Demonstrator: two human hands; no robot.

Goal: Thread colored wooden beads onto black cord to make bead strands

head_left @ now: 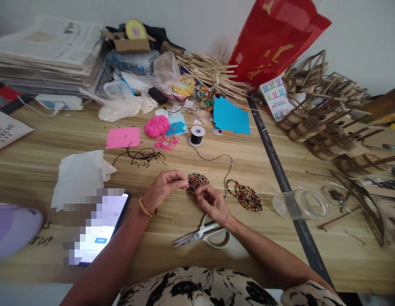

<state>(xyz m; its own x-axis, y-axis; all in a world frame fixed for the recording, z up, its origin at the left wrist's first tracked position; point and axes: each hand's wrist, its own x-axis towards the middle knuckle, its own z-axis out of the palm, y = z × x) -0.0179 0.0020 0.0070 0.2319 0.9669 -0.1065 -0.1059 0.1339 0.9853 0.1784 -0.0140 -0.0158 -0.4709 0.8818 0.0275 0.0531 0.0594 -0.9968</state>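
Note:
Multicoloured beads (197, 182) are bunched between my two hands. At their left edge, my left hand (167, 187) is closed in a pinch, thumb against forefinger; whatever sits between the tips is too small to name. My right hand (214, 205) has its fingers curled together at the lower right edge of the bunch, and what they grip is hidden. White-handled scissors (200, 233) lie under and in front of my right hand, blades pointing left. To the right rests a coiled string of beads (248, 196). A black cord (213, 159) runs from a spool (197, 136) toward the beads.
Black cord scraps (148, 157), pink yarn (157, 126) and pink paper (123, 137) lie farther back. On the left are a lit phone (103, 229) and a white tissue (79, 178). A clear plastic jar (301, 204) and small woven baskets (325, 136) occupy the right.

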